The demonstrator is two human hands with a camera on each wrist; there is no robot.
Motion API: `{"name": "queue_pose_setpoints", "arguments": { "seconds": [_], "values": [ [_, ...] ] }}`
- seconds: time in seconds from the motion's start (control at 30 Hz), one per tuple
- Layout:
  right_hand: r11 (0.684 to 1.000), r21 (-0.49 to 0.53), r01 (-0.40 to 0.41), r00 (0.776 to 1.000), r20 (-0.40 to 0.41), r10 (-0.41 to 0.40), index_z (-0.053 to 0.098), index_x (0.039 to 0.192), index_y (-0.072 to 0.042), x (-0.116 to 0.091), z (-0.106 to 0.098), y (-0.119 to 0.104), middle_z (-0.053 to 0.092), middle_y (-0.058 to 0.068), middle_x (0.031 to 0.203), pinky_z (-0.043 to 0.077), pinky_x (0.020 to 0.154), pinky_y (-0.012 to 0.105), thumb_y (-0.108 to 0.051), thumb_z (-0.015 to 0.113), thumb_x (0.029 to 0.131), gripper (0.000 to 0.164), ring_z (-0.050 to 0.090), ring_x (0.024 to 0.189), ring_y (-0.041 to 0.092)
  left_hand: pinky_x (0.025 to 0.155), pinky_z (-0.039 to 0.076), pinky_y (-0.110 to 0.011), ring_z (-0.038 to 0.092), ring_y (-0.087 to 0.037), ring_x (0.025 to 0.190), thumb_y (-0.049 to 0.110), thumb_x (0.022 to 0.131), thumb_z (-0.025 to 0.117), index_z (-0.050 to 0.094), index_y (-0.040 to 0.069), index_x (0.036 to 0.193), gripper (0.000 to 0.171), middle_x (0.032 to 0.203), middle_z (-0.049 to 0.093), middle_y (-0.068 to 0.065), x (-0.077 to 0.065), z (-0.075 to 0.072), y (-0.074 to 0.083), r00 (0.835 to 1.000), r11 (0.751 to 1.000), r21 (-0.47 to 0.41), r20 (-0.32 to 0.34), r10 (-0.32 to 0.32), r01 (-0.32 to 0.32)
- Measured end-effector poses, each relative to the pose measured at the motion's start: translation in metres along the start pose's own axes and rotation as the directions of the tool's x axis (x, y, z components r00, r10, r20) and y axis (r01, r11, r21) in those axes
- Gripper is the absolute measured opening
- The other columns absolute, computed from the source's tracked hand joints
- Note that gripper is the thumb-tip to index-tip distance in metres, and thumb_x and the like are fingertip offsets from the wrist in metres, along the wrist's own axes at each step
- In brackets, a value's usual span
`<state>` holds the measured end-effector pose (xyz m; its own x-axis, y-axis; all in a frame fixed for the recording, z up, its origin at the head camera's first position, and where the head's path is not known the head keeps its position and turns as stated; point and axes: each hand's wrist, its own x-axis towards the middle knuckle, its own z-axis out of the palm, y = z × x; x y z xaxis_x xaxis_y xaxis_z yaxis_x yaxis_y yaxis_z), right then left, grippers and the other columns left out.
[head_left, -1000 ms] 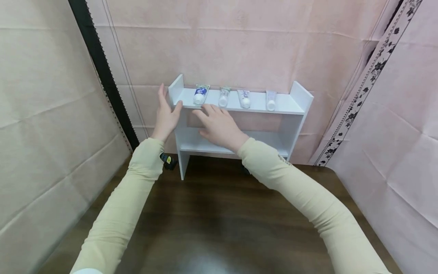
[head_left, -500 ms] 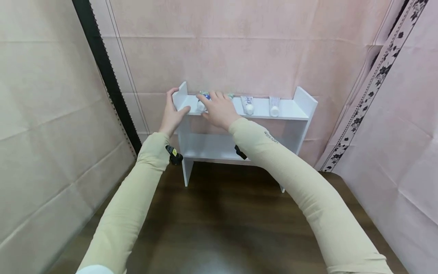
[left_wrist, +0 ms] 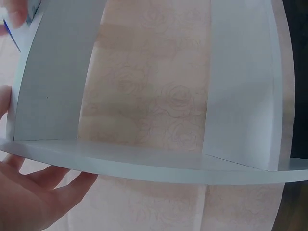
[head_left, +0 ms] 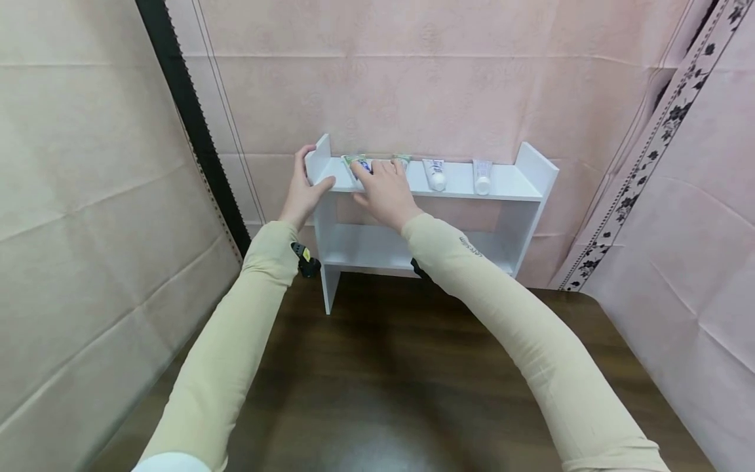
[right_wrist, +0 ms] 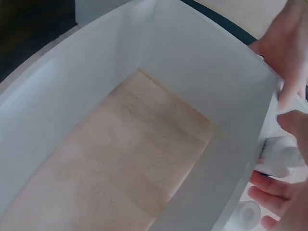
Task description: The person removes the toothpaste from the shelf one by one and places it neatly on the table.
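A white two-tier shelf unit [head_left: 516, 183] stands against the back cloth. My left hand [head_left: 303, 193] grips its left side panel, fingers round the outer side and thumb at the top board's front edge. Over the left end of the top board, my right hand [head_left: 386, 195] is spread above the leftmost squeeze tube [right_wrist: 278, 156], which has a white cap and blue label. In the right wrist view that tube lies between thumb and fingers. A second tube [head_left: 404, 159] is mostly hidden behind the right hand; its round white cap [right_wrist: 249, 215] shows beside the fingertips.
Two more white tubes, one with blue print [head_left: 435, 175] and a paler one [head_left: 482, 177], lie farther right on the top board. A lower board [head_left: 366, 246] runs beneath. The dark wooden table [head_left: 377, 367] spreads in front, with cloth walls [head_left: 88, 196] around.
The left hand has closed round the shelf's side panel. My right hand has moved up and forward over the leftmost tubes, covering part of them. The head view has shifted slightly.
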<state>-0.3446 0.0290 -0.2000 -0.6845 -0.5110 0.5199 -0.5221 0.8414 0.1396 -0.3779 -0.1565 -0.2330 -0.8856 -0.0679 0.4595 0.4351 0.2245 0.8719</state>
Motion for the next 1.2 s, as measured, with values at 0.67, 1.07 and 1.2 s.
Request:
{"name": "queue_pose_setpoints", "arguments": {
  "seconds": [0.67, 1.07, 1.2],
  "values": [
    [0.999, -0.043, -0.018, 0.993, -0.119, 0.013, 0.057, 0.122, -0.01, -0.001, 0.01, -0.016, 0.07, 0.012, 0.085, 0.051, 0.065, 0.037, -0.031, 0.055, 0.096, 0.033, 0.065, 0.075, 0.026, 0.101, 0.038, -0.042, 0.043, -0.027, 0.127, 0.008, 0.091, 0.058, 0.024, 0.031, 0.147, 0.07, 0.149, 0.036, -0.01, 0.0, 0.007, 0.0, 0.999, 1.0, 0.022, -0.041, -0.008, 0.009],
    [0.993, 0.116, -0.027, 0.975, -0.216, 0.052, 0.055, 0.133, -0.012, -0.035, 0.02, -0.021, 0.072, 0.013, 0.085, 0.042, 0.047, 0.028, -0.026, 0.056, 0.095, 0.041, 0.052, 0.053, 0.018, 0.105, 0.038, -0.046, 0.041, -0.029, 0.128, 0.008, 0.093, 0.054, 0.02, 0.028, 0.151, 0.07, 0.153, 0.03, -0.013, -0.02, 0.005, 0.026, 0.997, 0.997, 0.013, 0.007, -0.078, 0.078],
    [0.981, 0.191, -0.045, 0.968, -0.233, 0.09, 0.055, 0.135, -0.015, -0.046, 0.02, -0.021, 0.071, 0.012, 0.083, 0.037, 0.046, 0.027, -0.024, 0.055, 0.094, 0.042, 0.05, 0.051, 0.017, 0.102, 0.039, -0.043, 0.042, -0.029, 0.125, 0.005, 0.092, 0.053, 0.02, 0.024, 0.152, 0.071, 0.152, 0.031, -0.016, -0.025, 0.005, 0.033, 0.998, 0.998, 0.008, 0.007, -0.063, 0.063]
  ]
}}
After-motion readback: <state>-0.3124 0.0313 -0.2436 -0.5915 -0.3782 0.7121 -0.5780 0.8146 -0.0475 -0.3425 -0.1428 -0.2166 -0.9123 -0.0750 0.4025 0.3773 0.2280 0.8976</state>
